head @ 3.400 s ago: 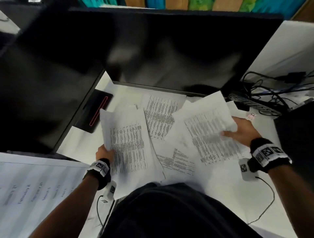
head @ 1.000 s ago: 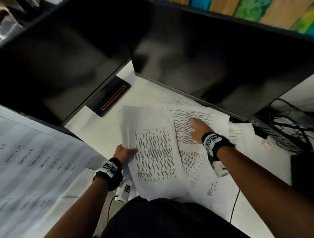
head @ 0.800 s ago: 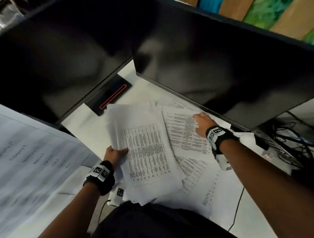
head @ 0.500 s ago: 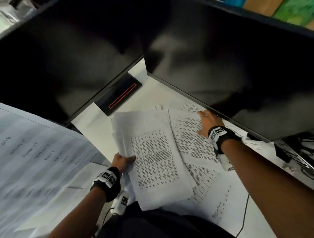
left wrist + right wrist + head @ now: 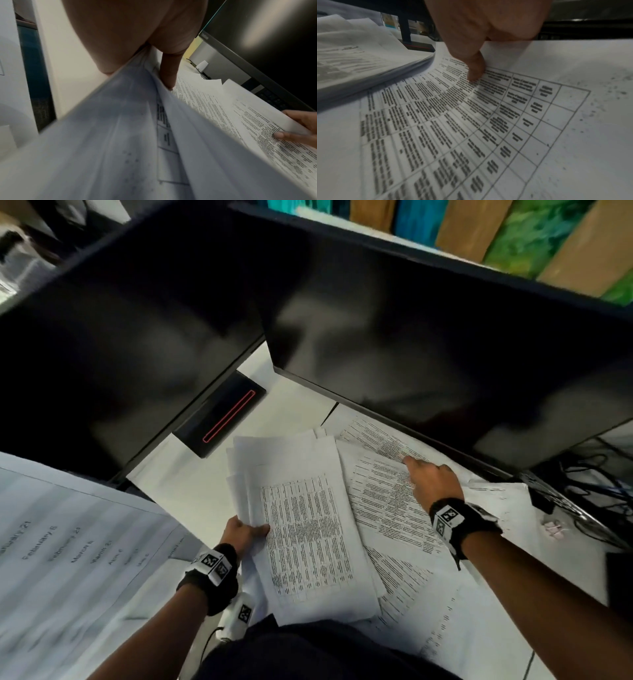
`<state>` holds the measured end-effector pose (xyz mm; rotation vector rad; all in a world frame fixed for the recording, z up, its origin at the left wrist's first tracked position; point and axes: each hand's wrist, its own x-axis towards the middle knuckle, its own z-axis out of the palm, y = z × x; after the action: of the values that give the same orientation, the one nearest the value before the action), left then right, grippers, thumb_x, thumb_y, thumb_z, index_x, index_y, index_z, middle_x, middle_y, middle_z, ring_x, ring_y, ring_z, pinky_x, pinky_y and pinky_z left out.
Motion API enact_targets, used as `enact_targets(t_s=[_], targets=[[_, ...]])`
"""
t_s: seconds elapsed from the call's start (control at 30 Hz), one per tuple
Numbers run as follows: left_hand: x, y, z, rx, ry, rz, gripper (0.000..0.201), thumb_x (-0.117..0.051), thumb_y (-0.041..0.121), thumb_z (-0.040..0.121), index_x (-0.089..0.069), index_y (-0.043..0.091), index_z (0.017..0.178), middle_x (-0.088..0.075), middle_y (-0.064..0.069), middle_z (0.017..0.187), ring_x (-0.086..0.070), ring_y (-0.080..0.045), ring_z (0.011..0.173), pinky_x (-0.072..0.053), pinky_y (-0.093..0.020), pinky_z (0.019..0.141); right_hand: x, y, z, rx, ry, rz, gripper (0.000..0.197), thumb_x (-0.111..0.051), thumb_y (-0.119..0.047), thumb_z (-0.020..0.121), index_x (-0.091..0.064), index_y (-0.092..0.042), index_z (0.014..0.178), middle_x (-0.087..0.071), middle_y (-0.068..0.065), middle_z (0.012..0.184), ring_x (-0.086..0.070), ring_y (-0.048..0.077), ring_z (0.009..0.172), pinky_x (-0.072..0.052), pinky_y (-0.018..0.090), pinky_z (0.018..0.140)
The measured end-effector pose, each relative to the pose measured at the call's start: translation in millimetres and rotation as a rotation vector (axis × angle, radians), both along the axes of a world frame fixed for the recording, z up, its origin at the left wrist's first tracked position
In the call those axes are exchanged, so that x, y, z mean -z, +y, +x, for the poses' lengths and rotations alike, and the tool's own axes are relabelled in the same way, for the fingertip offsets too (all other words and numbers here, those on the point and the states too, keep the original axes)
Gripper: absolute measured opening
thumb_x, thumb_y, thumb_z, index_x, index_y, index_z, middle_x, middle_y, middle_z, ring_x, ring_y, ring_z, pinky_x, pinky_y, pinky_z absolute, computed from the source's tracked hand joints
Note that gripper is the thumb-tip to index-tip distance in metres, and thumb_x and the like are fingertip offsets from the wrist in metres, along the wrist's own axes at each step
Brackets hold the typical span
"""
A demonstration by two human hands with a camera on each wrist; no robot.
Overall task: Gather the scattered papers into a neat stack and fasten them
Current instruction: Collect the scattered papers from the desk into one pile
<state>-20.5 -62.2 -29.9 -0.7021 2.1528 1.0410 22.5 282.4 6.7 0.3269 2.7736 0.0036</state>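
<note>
the left hand has its grip clamped on a bundle of papers above the tabletop; the right hand pinches a loose sheet lying beside the bundle.

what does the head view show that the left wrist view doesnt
Only the head view: the red-lined monitor base, the cables at far right, the whole fan of loose sheets on the desk.

Only the left wrist view: the underside of the bundle, with the left hand's thumb on top and palm beneath.

Both: the left hand gripping the bundle, the right hand on a printed sheet, and a dark monitor.
</note>
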Motion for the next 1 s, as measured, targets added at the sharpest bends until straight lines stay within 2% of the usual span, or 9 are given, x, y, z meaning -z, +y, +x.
enact_targets(t_s=[0.1, 0.23, 0.4, 0.5, 0.63, 0.73, 0.8, 0.93, 1.0], targets=[[-8.6, 4.0, -2.1, 0.014, 0.065, 0.006, 0.008, -0.063, 0.002, 0.086, -0.060, -0.004, 0.084, -0.058, -0.011, 0.059, -0.053, -0.019, 0.043, -0.043, -0.017, 0.037, -9.4, 2.6, 17.9, 0.070, 0.042, -0.019, 0.044, -0.052, 0.003, 0.089, -0.053, -0.008, 0.131, -0.074, 0.014, 0.104, -0.072, 0.032, 0.093, -0.054, 0.037, 0.084], [-14.3, 1.3, -1.8, 0.052, 0.112, -0.031, 0.012, -0.065, 0.006, 0.083, -0.062, -0.006, 0.083, -0.066, -0.010, 0.063, -0.060, -0.019, 0.047, -0.049, -0.019, 0.043, 0.9, 16.8, 42.3, 0.094, 0.180, -0.031, 0.057, -0.066, 0.017, 0.068, -0.063, 0.002, 0.123, -0.061, 0.024, 0.130, -0.065, 0.038, 0.111, -0.059, 0.045, 0.087], [-16.1, -7.9, 5.6, -0.042, 0.132, -0.026, 0.024, -0.068, 0.009, 0.083, -0.058, -0.004, 0.100, -0.070, -0.017, 0.081, -0.065, -0.025, 0.062, -0.052, -0.025, 0.047, -13.4, 19.0, 72.9, 0.309, 0.177, -0.113, 0.045, -0.048, 0.007, 0.087, -0.055, -0.007, 0.129, -0.065, 0.012, 0.120, -0.066, 0.032, 0.102, -0.056, 0.040, 0.084], [-11.7, -19.3, 8.1, -0.083, 0.107, -0.058, 0.034, -0.072, 0.016, 0.080, -0.054, 0.000, 0.104, -0.068, -0.013, 0.083, -0.064, -0.025, 0.068, -0.055, -0.029, 0.058, -13.7, 17.8, 82.3, 0.456, 0.010, -0.216, 0.040, -0.049, -0.003, 0.092, -0.052, -0.011, 0.130, -0.066, 0.015, 0.119, -0.064, 0.034, 0.107, -0.052, 0.039, 0.089], [-6.2, -40.3, 17.8, -0.107, 0.068, -0.117, 0.049, -0.075, 0.026, 0.073, -0.051, 0.005, 0.109, -0.068, -0.013, 0.090, -0.067, -0.031, 0.077, -0.060, -0.042, 0.071, 4.1, -2.7, 93.0, 0.377, -0.065, -0.290, 0.032, -0.052, -0.019, 0.096, -0.059, -0.009, 0.125, -0.054, 0.011, 0.132, -0.055, 0.029, 0.120, -0.047, 0.038, 0.102], [-9.5, -49.4, 26.6, -0.080, 0.084, -0.144, 0.041, -0.074, 0.026, 0.078, -0.057, 0.005, 0.108, -0.069, -0.010, 0.087, -0.067, -0.025, 0.071, -0.055, -0.028, 0.052, 11.3, -25.8, 94.7, 0.291, -0.047, -0.370, 0.006, -0.068, -0.021, 0.086, -0.067, -0.015, 0.088, -0.035, 0.003, 0.144, -0.044, 0.023, 0.125, -0.046, 0.037, 0.102], [-12.9, -53.9, 28.8, -0.091, 0.102, -0.138, 0.031, -0.072, 0.020, 0.080, -0.059, 0.004, 0.104, -0.069, -0.010, 0.082, -0.066, -0.021, 0.064, -0.047, -0.019, 0.039, 12.5, -39.0, 92.6, 0.266, -0.062, -0.415, 0.016, -0.076, -0.017, 0.080, -0.062, -0.018, 0.072, -0.037, 0.003, 0.142, -0.046, 0.023, 0.121, -0.050, 0.036, 0.096], [-11.1, -67.5, 22.3, -0.153, 0.142, -0.110, 0.040, -0.076, 0.020, 0.074, -0.060, 0.006, 0.108, -0.071, -0.010, 0.086, -0.069, -0.025, 0.071, -0.058, -0.028, 0.055, 16.5, -58.1, 86.5, 0.276, -0.037, -0.375, 0.009, -0.067, -0.017, 0.087, -0.059, -0.018, 0.089, -0.054, 0.006, 0.116, -0.058, 0.026, 0.108, -0.054, 0.036, 0.087], [-10.2, -76.2, 18.0, -0.155, 0.147, -0.101, 0.044, -0.076, 0.021, 0.073, -0.060, 0.006, 0.111, -0.072, -0.010, 0.091, -0.070, -0.027, 0.077, -0.060, -0.037, 0.068, 17.1, -63.4, 84.7, 0.386, 0.014, -0.380, 0.027, -0.061, -0.016, 0.093, -0.057, -0.014, 0.119, -0.063, 0.010, 0.116, -0.064, 0.031, 0.106, -0.055, 0.037, 0.087]])
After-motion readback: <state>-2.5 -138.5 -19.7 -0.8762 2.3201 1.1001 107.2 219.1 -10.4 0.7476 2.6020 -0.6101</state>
